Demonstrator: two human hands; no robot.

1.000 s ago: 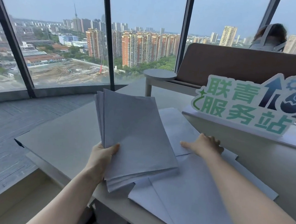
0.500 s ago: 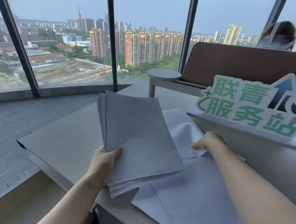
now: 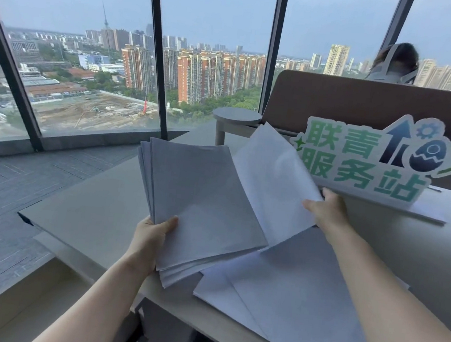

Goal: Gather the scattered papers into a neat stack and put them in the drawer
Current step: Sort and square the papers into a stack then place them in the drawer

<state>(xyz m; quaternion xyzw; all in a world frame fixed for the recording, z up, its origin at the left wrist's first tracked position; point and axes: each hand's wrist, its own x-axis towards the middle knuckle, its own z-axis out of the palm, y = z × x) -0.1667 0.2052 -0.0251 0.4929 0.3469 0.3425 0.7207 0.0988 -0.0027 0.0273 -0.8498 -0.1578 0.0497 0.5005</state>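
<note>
One more sheet comes off the worktop.
The right hand (image 3: 326, 209), which was flat on the worktop (image 3: 89, 212) a moment ago, now pinches a lifted sheet (image 3: 271, 175) beside the stack (image 3: 200, 210) gripped in the left hand (image 3: 150, 235); loose papers (image 3: 288, 302) remain, no drawer visible.

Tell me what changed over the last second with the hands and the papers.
The right hand, which pressed on a sheet lying flat on the desk, has gripped that lifted sheet and raised it toward the stack. Unchanged: the left hand keeps its grip on the stack, loose sheets lie on the desk, the sign stands.
</note>
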